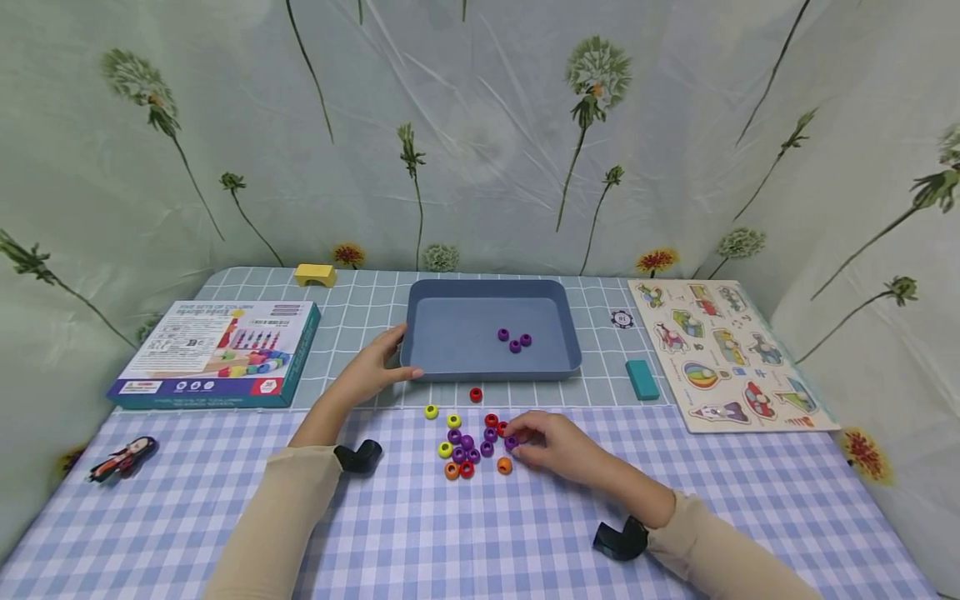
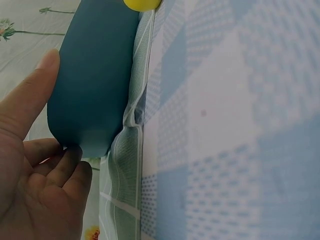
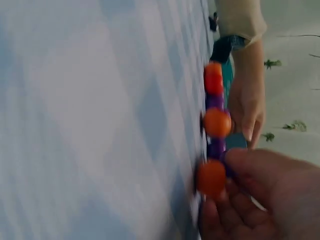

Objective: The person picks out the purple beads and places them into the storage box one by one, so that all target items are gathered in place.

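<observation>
Left hand (image 1: 369, 367), thumb spread, grips a blue tray (image 1: 491, 375); right hand (image 1: 557, 446) pinches a purple bead (image 1: 512, 443) between thumb and fingers.

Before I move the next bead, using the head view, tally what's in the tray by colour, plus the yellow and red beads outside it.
Purple beads in the blue tray: 3
Yellow beads outside: 3
Red beads outside: 4
Total: 10
</observation>
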A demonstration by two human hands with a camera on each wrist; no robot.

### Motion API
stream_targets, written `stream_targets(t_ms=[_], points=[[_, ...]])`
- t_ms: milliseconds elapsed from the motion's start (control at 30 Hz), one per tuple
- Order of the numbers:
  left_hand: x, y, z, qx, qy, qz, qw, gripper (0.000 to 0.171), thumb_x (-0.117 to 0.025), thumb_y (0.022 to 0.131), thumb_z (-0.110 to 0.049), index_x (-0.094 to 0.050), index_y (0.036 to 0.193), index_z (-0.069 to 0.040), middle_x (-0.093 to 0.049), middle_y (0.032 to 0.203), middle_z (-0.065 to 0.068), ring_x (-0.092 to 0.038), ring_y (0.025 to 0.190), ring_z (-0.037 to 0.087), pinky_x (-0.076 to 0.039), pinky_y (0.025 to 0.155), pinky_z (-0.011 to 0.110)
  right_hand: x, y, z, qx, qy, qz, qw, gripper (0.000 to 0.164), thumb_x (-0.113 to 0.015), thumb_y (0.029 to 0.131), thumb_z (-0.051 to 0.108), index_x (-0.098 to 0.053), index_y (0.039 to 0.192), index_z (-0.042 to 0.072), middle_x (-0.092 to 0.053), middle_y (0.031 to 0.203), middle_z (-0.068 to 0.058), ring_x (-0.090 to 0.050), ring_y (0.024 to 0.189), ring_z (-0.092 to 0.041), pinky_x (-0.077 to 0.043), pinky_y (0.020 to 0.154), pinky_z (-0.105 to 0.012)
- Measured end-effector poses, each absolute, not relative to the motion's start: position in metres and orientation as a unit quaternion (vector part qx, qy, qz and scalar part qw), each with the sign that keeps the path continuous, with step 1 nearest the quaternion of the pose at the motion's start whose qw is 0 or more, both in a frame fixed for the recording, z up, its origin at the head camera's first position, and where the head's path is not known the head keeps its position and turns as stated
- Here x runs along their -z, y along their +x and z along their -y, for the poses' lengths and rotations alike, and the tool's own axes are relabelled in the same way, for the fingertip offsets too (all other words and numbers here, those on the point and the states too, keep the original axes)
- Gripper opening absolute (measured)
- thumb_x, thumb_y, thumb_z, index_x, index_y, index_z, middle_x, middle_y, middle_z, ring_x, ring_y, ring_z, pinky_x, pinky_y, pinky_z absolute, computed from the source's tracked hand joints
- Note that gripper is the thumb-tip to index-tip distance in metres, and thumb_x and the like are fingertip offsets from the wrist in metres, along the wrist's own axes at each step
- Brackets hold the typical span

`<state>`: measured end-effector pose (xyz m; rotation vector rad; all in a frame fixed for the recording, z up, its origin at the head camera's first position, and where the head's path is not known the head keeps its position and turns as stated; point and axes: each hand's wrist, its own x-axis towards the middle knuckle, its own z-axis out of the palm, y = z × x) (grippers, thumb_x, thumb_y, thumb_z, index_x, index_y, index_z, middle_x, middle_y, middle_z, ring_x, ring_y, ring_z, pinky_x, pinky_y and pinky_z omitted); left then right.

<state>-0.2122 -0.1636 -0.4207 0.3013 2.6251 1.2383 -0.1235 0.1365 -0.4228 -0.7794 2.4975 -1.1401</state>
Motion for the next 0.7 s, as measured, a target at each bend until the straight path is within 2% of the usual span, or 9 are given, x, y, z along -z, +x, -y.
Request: stream_targets(t_ms=[100, 367, 533, 700], points=[[0.420, -0.212, 0.164, -0.425, 0.104, -0.892, 0.111, 0.086, -0.064, 0.068, -0.037, -0.013, 0.133, -0.013, -0.011, 0.136, 0.008, -0.015, 0.122, 0.024, -0.022, 0.096, 0.037, 0.415, -0.130, -0.139, 0.423, -0.264, -0.858, 0.123, 0.021, -0.059, 0.076, 0.013, -0.058, 0.097, 0.012, -0.055, 0.087, 0.009, -0.051, 0.075, -0.006, -0.044, 0.067, -0.021], [0.419, -0.212, 0.164, -0.425, 0.106, -0.892, 0.110, 0.086, -0.064, 0.068, -0.037, -0.013, 0.133, -0.013, -0.012, 0.136, 0.009, -0.016, 0.121, 0.024, -0.022, 0.096, 0.037, 0.389, -0.173, -0.145, 0.497, -0.224, -0.837, 0.050, 0.025, -0.057, 0.076, 0.007, -0.055, 0.101, 0.000, -0.057, 0.093, -0.005, -0.054, 0.082, -0.013, -0.045, 0.073, -0.023], [0.419, -0.212, 0.164, -0.427, 0.105, -0.891, 0.111, 0.085, -0.064, 0.069, -0.036, -0.013, 0.133, -0.013, -0.012, 0.136, 0.009, -0.016, 0.121, 0.024, -0.022, 0.096, 0.037, 0.393, -0.209, -0.147, 0.472, -0.199, -0.858, 0.044, 0.024, -0.058, 0.076, 0.009, -0.056, 0.099, 0.002, -0.057, 0.094, -0.009, -0.054, 0.083, -0.018, -0.046, 0.070, -0.028], [0.419, -0.211, 0.164, -0.429, 0.102, -0.891, 0.111, 0.085, -0.064, 0.069, -0.036, -0.013, 0.133, -0.013, -0.012, 0.136, 0.009, -0.016, 0.121, 0.025, -0.023, 0.095, 0.038, 0.402, -0.232, -0.147, 0.420, -0.193, -0.884, 0.070, 0.019, -0.061, 0.075, 0.014, -0.059, 0.093, 0.008, -0.057, 0.086, -0.004, -0.053, 0.078, -0.016, -0.046, 0.066, -0.027]])
